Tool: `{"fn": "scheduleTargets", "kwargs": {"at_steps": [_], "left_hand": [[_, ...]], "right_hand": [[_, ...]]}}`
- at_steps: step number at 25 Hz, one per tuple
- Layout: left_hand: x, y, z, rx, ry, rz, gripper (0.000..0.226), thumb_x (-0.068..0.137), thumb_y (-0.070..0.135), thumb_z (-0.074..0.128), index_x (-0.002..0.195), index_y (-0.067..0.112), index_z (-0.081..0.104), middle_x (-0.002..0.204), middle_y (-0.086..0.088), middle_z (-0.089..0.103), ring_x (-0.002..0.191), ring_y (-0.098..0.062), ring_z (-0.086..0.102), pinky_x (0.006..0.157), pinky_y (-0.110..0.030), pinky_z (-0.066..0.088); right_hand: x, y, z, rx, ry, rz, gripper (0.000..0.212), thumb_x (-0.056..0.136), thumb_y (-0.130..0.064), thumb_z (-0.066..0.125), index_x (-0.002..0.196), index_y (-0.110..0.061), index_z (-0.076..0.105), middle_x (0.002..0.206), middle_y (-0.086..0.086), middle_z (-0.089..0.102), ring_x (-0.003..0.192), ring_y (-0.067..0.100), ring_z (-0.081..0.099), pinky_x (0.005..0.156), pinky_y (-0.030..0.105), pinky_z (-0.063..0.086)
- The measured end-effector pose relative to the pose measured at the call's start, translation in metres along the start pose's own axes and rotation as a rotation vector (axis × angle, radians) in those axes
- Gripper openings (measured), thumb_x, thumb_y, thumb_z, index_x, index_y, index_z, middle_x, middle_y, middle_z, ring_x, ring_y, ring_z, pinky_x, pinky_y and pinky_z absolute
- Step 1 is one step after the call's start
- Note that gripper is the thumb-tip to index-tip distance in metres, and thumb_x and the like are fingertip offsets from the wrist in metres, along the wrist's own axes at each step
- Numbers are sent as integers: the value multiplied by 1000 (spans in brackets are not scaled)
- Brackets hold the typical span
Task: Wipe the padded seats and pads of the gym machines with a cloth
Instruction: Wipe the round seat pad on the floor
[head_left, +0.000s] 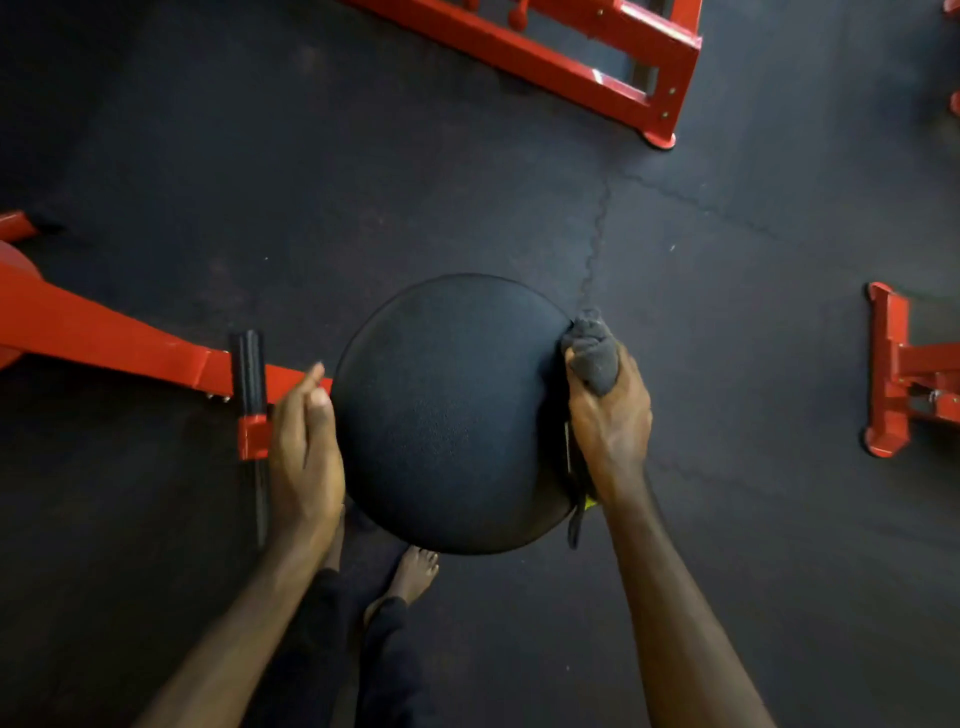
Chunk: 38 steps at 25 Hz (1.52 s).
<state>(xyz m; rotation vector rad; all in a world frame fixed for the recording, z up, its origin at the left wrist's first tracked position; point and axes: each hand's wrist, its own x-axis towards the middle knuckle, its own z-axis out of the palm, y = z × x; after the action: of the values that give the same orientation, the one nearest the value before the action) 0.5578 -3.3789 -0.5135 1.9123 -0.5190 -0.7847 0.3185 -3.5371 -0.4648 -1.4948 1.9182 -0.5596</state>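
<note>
- One round black padded seat (452, 415).
- One grey cloth (592, 353), at the seat's right edge, bunched in the closed right hand (610, 415).
- Left hand (304, 447), fingers loosely extended, empty, against the seat's left edge.
- One black handle grip (249, 369), just beside the left hand.

1. Round black padded seat (452, 410): finely textured top, level, seen from straight above, centre of view.
2. Grey cloth (592, 351): bunched into a wad, pressed against seat's right edge.

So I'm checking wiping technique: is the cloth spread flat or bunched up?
Bunched: the grey cloth is wadded inside the right hand, at the round seat's right edge.
</note>
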Motion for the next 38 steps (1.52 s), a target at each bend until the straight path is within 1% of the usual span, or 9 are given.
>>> {"fn": "scheduleTargets", "kwargs": {"at_steps": [2, 5, 10, 16, 25, 29, 31, 34, 38], "left_hand": [[-11, 0, 14, -107, -12, -135, 46, 115, 37, 34, 156, 23, 50, 158, 10, 49, 145, 0, 44, 125, -32, 33], [10, 8, 31, -121, -4, -51, 49, 113, 40, 33, 157, 24, 49, 160, 9, 48, 147, -3, 43, 125, -32, 34], [45, -1, 36, -81, -72, 100, 46, 113, 34, 35, 149, 18, 58, 151, 7, 58, 143, -5, 50, 123, -37, 37], [65, 0, 38, -31, -136, 210, 42, 113, 23, 37, 144, 10, 62, 144, 1, 63, 137, -7, 55, 120, -35, 40], [139, 51, 60, 187, -616, 304, 39, 112, 34, 43, 142, 27, 66, 144, 13, 64, 135, 6, 53, 122, -25, 36], [176, 72, 97, 427, -819, 484, 53, 106, 52, 39, 153, 33, 55, 158, 11, 52, 148, -2, 41, 128, -37, 28], [186, 80, 115, 513, -871, 586, 61, 102, 58, 37, 157, 33, 48, 160, 11, 48, 148, -6, 42, 126, -42, 31], [186, 102, 132, 424, -840, 655, 56, 103, 48, 44, 156, 32, 50, 150, 13, 53, 130, -6, 56, 114, -39, 45], [173, 91, 90, 237, -537, 575, 40, 109, 33, 48, 145, 22, 63, 138, 9, 65, 124, -6, 62, 109, -43, 49]], "right_hand": [[-20, 9, 3, 44, 78, 98, 52, 92, -62, 67, 140, -46, 56, 135, -14, 67, 125, 16, 62, 104, 38, 50], [-26, 16, 5, 73, 136, 193, 47, 89, -64, 68, 130, -42, 62, 121, -10, 72, 116, 21, 66, 98, 38, 52], [19, 1, 3, -50, 46, 120, 52, 87, -69, 67, 127, -36, 67, 111, 1, 75, 109, 28, 69, 88, 34, 50], [41, -19, 4, -147, -102, -7, 46, 90, -65, 67, 128, -41, 65, 108, -5, 73, 110, 27, 68, 88, 33, 48], [88, -44, 26, -287, -301, -166, 80, 69, -87, 55, 132, -38, 65, 119, -2, 75, 116, 28, 69, 96, 40, 56], [94, -53, 33, -312, -342, -185, 65, 75, -82, 59, 122, -38, 67, 114, 0, 76, 110, 30, 70, 93, 44, 57], [94, -59, 36, -316, -353, -181, 64, 75, -82, 59, 120, -37, 68, 113, 1, 75, 109, 30, 69, 91, 43, 57], [96, -66, 37, -303, -362, -183, 57, 79, -76, 63, 120, -36, 68, 113, -1, 76, 110, 27, 70, 91, 40, 57], [86, -49, 23, -179, -315, -134, 27, 85, -66, 72, 92, -41, 65, 101, -9, 75, 100, 15, 71, 84, 33, 55]]}}
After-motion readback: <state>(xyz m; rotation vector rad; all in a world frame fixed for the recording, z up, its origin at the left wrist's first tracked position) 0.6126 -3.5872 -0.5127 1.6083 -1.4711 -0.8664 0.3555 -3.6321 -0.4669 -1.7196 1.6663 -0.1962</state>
